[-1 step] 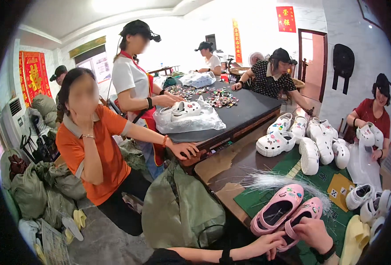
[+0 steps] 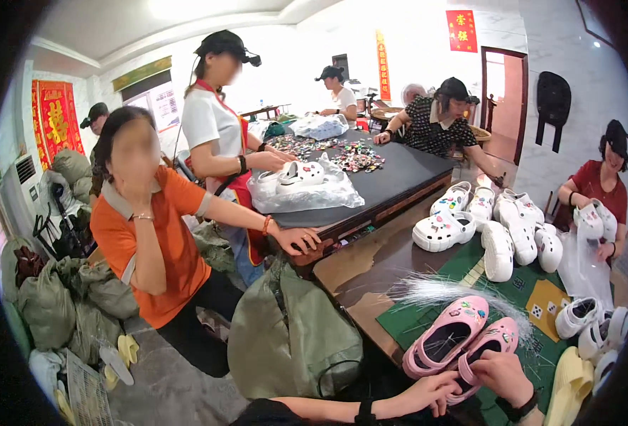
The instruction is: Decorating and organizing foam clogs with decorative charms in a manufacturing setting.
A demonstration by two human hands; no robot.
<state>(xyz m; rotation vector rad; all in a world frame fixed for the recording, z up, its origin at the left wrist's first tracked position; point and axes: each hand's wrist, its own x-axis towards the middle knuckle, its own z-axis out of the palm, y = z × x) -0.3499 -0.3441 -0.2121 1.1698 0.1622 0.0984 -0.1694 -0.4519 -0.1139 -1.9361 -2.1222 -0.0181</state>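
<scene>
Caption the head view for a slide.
Left hand and right hand at a decorated pink clog beside its mate, with white clogs beyond.

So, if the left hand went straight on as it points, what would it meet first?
The right pink clog, whose heel end the left hand seems to touch; exact depth is unclear.

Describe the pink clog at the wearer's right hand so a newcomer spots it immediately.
At lower right, find the brown table and its green mat. In front of the clear strands, a pink clog has the wearer's right hand on it. Unlike the white clogs beyond, it's pink; it sits right of its pink twin.
</scene>
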